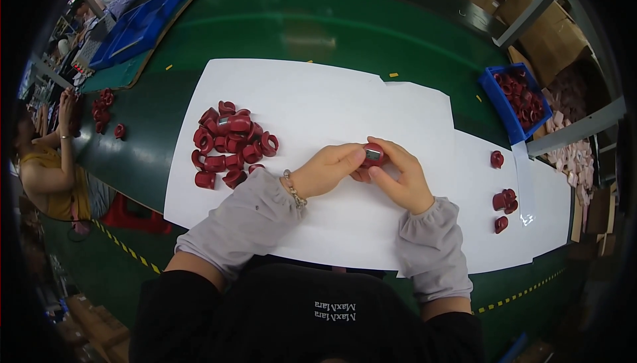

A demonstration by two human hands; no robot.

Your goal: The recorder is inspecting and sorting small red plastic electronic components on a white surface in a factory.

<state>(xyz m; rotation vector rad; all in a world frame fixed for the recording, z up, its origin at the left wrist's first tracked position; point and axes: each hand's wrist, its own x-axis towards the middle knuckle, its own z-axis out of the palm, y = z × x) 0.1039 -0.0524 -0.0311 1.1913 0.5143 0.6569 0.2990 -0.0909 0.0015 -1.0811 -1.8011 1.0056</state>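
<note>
A red ring-shaped plastic gadget (373, 156) with a small grey display is held between my two hands over white paper (332, 223). My left hand (326, 169) closes on its left side, thumb near the display. On its other side, my right hand (406, 180) grips it with thumb and fingers. Its underside is hidden by my fingers. Left of my hands lies a heap of similar red gadgets (233, 143), and one on top shows its display. Several more red gadgets (504, 201) lie apart on the paper at the right.
At the right, a blue bin (488, 91) holds many red pieces, with pale pink pieces (577, 164) beyond it. Grey metal posts (577, 126) rise there. A blue tray (142, 28) lies at the far left. Near it sits another person (50, 170), by more red pieces (103, 107).
</note>
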